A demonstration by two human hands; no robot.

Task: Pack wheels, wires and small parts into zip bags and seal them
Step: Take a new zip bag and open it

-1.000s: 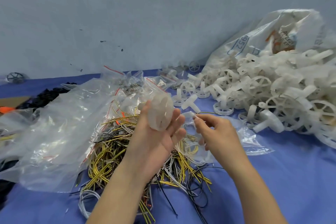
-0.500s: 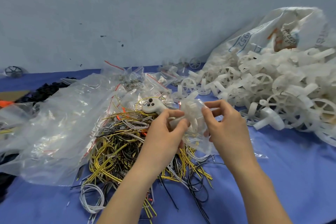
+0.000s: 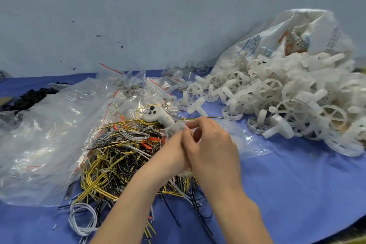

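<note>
Far left: black small parts (image 3: 29,98) were piled on the blue cloth (image 3: 297,194), partly hidden by a big clear plastic sheet/bag (image 3: 45,144) spread over the table's left side; red-striped zip bags (image 3: 126,85) w/ small metal bits were seen behind it, near the wall (image 3: 138,16); a tangle of wires (image 3: 111,156) (yellow, black, white, some orange) was heaped at centre-left, white loops (image 3: 83,220) trailing off at the front edge; a white controller-shaped part (image 3: 156,115) w/ black buttons was lying on top of the wire heap, just above the hands.

Centre: left hand (image 3: 174,154) was raised over the wires, fingers curled, pinching the top edge of a small clear zip bag (image 3: 233,136); right hand (image 3: 210,150) was pressed against the left, thumb and forefinger pinched narrow on the same bag edge; most of the left hand was covered by the right, so exact finger positions couldn't be told; bag body was trailing to the right of the hands onto the cloth; contents couldn't be made out, too blurred.

Right: a large heap of white plastic wheels (image 3: 293,101) w/ axle stubs was spilled across the cloth, well apart from the hands; a few loose ones were scattered near the zip bags; a white printed sack (image 3: 281,33) was slumped behind the heap against the wall.
</note>
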